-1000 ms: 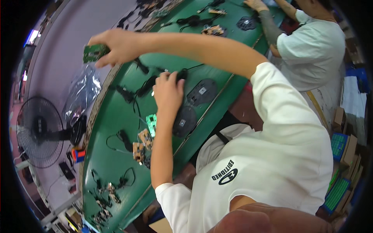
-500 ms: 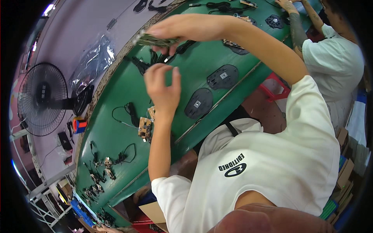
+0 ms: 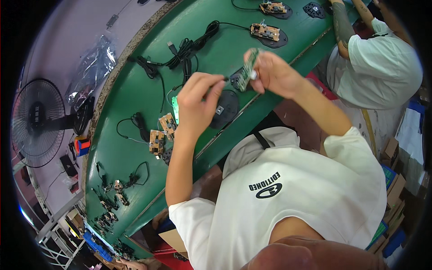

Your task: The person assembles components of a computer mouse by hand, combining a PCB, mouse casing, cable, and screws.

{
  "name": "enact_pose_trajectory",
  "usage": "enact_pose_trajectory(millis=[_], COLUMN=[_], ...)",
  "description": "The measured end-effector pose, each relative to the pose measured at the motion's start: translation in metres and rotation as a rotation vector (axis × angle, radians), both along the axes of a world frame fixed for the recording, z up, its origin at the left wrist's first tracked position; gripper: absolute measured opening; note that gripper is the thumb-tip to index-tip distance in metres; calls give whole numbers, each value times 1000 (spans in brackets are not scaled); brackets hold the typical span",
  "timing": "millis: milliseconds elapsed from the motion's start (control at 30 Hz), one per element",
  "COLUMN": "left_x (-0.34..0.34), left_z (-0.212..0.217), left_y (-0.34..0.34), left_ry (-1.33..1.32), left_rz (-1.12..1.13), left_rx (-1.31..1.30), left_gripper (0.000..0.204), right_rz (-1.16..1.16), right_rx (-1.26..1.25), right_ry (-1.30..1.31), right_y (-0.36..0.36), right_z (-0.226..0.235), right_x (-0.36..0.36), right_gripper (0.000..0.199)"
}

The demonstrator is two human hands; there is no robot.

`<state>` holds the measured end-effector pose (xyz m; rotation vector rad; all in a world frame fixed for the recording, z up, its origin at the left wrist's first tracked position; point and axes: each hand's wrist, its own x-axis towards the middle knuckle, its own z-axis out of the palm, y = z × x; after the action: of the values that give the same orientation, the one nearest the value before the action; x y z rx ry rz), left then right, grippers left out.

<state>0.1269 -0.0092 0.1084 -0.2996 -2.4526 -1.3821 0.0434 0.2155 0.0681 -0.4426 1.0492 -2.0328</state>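
1. The green surface curves across the upper left of the view, and all the parts lie on it.
2. A standing fan is beside the far edge of the surface, at the left, next to a clear plastic bag.
3. A co-worker in a white shirt is at the upper right, with the forearm reaching to the surface.
4. A bundle of black cables lies in the middle of the surface, beyond the 2 hands.
5. The left hand is raised above the surface, its fingertips pinched together on something thin that is too small to tell, pointing toward the board.
6. The right hand is closed around a small green circuit board, held on edge in the air above the surface, just beside the left fingertips.
7. A black oval base lies flat on the surface under the left hand.
8. 2 more brown circuit boards lie close together on the surface, left of the left forearm.
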Motion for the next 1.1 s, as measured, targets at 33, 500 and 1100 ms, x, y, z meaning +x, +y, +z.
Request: enact_pose_trajectory(millis=[33, 500, 1100], left_x=[3, 19, 5], left_z=[-6, -23, -18], left_y=[1, 8, 6], left_ry=[-10, -89, -15], left_rz=[-1, -429, -234], left_rx=[2, -356, -165], left_gripper=[10, 15, 9], right_rz=[-10, -243, -46], right_rx=[-27, 1224, 859], right_ry=[-80, 892, 989], right_y=[3, 49, 12], right_z=[-4, 21, 42], right_x=[16, 77, -14], right_gripper=[36, 36, 12])
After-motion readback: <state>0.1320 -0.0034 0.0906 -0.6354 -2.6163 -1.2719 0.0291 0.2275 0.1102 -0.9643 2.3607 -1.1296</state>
